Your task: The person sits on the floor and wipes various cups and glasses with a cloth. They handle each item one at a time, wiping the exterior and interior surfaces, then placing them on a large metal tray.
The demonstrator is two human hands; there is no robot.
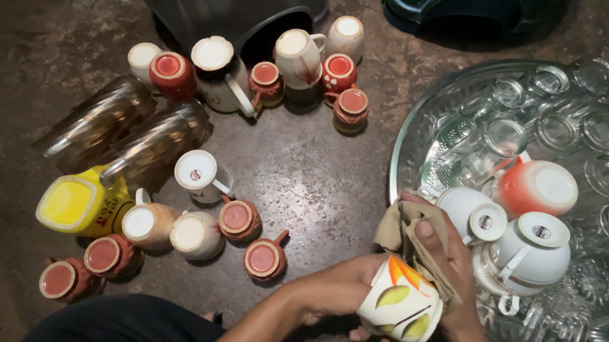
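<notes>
You are mid-wipe: your left hand (336,285) has its grip clamped around a white mug with orange and green leaves (401,301), held low over the floor (306,156) just beside the big metal tray (411,138). Your right hand (439,251) has its grip closed on a tan cloth (399,227), pressed to the mug's rim. As I judge it, the next move calls for turning the mug so the cloth reaches the rest.

Count: three white cups and one orange-tinted cup on the tray among many upturned glasses; about sixteen mugs upside down on the floor, two glass jars, one yellow jug (77,204).
</notes>
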